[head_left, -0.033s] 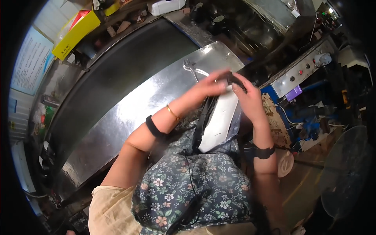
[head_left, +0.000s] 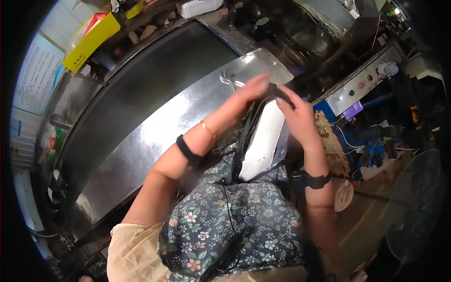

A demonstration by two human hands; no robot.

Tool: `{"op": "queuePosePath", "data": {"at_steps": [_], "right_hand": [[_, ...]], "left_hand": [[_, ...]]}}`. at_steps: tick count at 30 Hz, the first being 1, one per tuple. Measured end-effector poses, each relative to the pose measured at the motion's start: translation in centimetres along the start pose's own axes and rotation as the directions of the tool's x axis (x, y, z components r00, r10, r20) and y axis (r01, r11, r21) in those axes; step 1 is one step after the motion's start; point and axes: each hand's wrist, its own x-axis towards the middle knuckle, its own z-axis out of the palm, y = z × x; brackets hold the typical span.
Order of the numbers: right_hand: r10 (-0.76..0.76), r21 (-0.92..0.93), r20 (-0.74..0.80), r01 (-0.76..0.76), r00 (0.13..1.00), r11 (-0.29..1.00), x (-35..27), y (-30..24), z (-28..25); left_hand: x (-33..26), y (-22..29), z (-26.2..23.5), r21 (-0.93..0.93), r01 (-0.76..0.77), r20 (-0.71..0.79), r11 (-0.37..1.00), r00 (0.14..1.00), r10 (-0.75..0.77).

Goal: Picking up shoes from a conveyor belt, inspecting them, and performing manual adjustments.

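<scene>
My right hand [head_left: 299, 117] pinches a dark, curved strip [head_left: 279, 94] between thumb and fingers, above the top end of a long white piece [head_left: 264, 136]. This white piece slants over my lap, with dark edging along its left side and clear plastic film to its right. My left hand [head_left: 256, 88] is at the left end of the dark strip, smeared by motion, so its fingers are hard to read. Close to it, a silver tool with looped handles [head_left: 229, 80] lies on the shiny metal tabletop [head_left: 162, 124].
Beyond the tabletop runs a dark, curved-edged surface [head_left: 141, 80]. A yellow box [head_left: 96, 40] stands at the far left. On the right are a control panel with knobs [head_left: 361, 84], a purple block [head_left: 353, 110], loose cables and a translucent round shape [head_left: 413, 207].
My left hand has shifted slightly up and left, away from my right fingers, uncovering more of the white piece's top end. My right hand stays nearly in place with the dark strip.
</scene>
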Motion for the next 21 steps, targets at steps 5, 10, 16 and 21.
{"op": "queuePosePath", "data": {"at_steps": [5, 10, 16, 21], "right_hand": [[-0.208, -0.325, 0.023, 0.204, 0.978, 0.923, 0.4, -1.8, 0.3], [0.05, -0.089, 0.258, -0.028, 0.965, 0.996, 2.4, -1.6, -1.1], [0.171, 0.168, 0.087, -0.184, 0.981, 0.968, -6.2, 2.4, 2.5], [0.475, 0.513, -0.035, -0.392, 0.88, 0.764, -12.8, 5.3, 3.6]], "left_hand": [[3.4, -3.1, -0.5, -0.018, 0.275, -0.264, 0.961, 0.926, -0.27], [2.6, -4.3, -1.0, -0.169, 0.329, -0.322, 0.929, 0.872, -0.367], [-0.5, -0.9, 0.2, 0.671, -0.487, 0.148, 0.559, 0.827, 0.543], [0.9, 0.2, 1.1, 0.735, -0.15, -0.004, 0.661, 0.974, 0.225]]}}
